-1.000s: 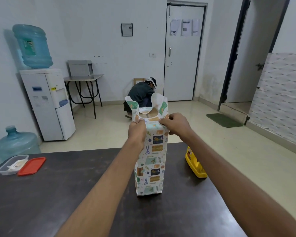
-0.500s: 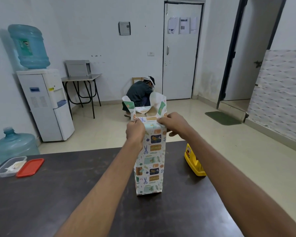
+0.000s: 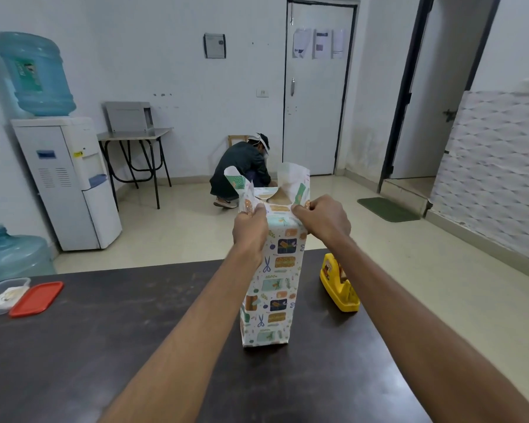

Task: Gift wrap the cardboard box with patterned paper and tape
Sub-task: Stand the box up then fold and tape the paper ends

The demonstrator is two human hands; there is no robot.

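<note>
Wrapper closes the top of a tall gift box

A cardboard box [image 3: 271, 285], sheathed in patterned paper [image 3: 292, 183], stands upright on the dark counter [image 3: 104, 346]. The left hand [image 3: 250, 228] and right hand [image 3: 322, 219] each pinch a top corner flap, fingers curled tight. The thin sheet probably creases and tears easily, so the stiff box edges look the safest hold. A yellow tape dispenser [image 3: 339, 285] waits nearby.

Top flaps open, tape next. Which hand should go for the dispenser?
Right, likely. The yellow tape dispenser sits on the table right of the wrapped box, nearer the right hand. The left hand would have to cross the box; it can hold the paper meanwhile.
</note>
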